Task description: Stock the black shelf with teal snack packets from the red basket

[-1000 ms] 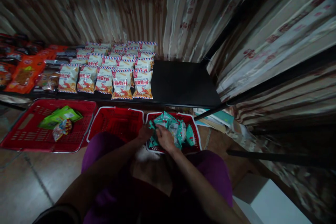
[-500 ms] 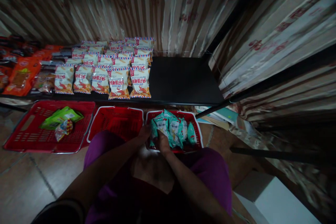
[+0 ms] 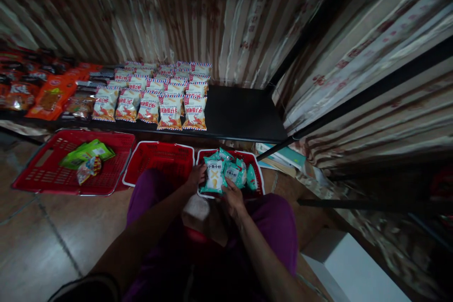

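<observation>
A teal and white snack bag [image 3: 214,175] stands face-up over the right-hand red basket [image 3: 261,177]. My left hand [image 3: 196,178] is closed on its left edge. My right hand [image 3: 233,197] grips its lower right corner, the thumb along the edge; some fingers are hidden beneath. Several more teal snack bags [image 3: 236,173] lie in the basket just behind and to the right of the held one.
White and orange snack bags [image 3: 170,112] stand in rows on a low black shelf [image 3: 240,111], beside orange packets [image 3: 53,96]. A red basket [image 3: 161,158] sits left of mine; another red basket [image 3: 38,165] holds green packets [image 3: 88,151]. A white box [image 3: 357,264] stands at lower right.
One teal bag has come up and now faces me between both hands. My right hand has shifted right, off the bag's front to its corner. The camera view has shifted slightly.
</observation>
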Available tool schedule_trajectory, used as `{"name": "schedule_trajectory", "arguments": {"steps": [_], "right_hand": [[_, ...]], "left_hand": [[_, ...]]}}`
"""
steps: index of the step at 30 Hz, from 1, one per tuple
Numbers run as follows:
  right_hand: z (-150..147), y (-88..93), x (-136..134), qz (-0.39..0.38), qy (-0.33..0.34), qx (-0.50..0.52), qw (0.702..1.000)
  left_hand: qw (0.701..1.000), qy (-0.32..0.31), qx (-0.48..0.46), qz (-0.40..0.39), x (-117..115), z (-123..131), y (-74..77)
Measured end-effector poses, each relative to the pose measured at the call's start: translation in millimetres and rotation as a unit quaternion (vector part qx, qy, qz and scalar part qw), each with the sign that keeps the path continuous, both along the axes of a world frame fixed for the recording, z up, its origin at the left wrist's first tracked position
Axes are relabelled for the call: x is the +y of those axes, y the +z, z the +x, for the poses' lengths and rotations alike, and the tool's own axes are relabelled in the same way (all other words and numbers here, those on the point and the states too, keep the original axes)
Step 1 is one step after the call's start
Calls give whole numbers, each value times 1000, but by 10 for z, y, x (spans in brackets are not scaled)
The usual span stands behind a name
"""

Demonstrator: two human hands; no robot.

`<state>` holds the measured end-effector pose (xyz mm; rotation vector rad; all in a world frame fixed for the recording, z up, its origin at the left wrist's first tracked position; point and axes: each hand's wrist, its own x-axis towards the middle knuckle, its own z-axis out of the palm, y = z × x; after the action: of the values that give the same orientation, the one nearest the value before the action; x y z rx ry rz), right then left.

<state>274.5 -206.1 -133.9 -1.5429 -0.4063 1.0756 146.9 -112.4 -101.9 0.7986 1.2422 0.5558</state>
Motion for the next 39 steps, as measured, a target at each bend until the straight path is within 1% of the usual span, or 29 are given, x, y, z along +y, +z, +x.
{"name": "schedule_trajectory", "arguments": {"steps": [3, 7, 11, 13, 15, 17, 19, 23, 27, 29, 31, 33, 35, 39], "right_hand": [[-80, 206, -129, 0, -12, 58, 998], [-62, 509, -182, 15, -5, 65, 998], [66, 884, -80, 53, -13, 49, 997], [108, 1081, -4, 85, -32, 68, 993], [123, 1256, 61, 101, -31, 89, 990], [118, 1391, 101, 99, -27, 95, 990], [108, 1483, 119, 92, -37, 85, 991], [100, 1563, 128, 88, -82, 77, 990], [131, 1564, 140, 92, -117, 90, 985], [157, 1562, 142, 100, -139, 87, 981], [177, 1568, 139, 108, -153, 77, 979], [184, 1579, 131, 113, -157, 65, 979], [179, 1585, 124, 116, -151, 56, 980], [159, 1552, 137, 117, -148, 58, 980]], "left_hand": [[998, 5, -55, 4, -41, 42, 158], [992, 27, -120, 32, -106, 79, 364], [980, 21, -178, 87, -188, 84, 529], [971, 11, -202, 125, -231, 78, 602], [964, 4, -210, 161, -269, 71, 672], [960, -4, -204, 191, -297, 65, 736], [958, -12, -195, 210, -317, 56, 793], [958, -19, -195, 208, -368, 22, 908], [966, -24, -215, 141, -445, -37, 1066], [967, -49, -225, 106, -486, -65, 1142], [964, -80, -237, 90, -529, -82, 1188], [959, -101, -247, 97, -571, -84, 1190], [959, -100, -236, 121, -609, -72, 1151], [969, -53, -172, 169, -656, -46, 1019]]}}
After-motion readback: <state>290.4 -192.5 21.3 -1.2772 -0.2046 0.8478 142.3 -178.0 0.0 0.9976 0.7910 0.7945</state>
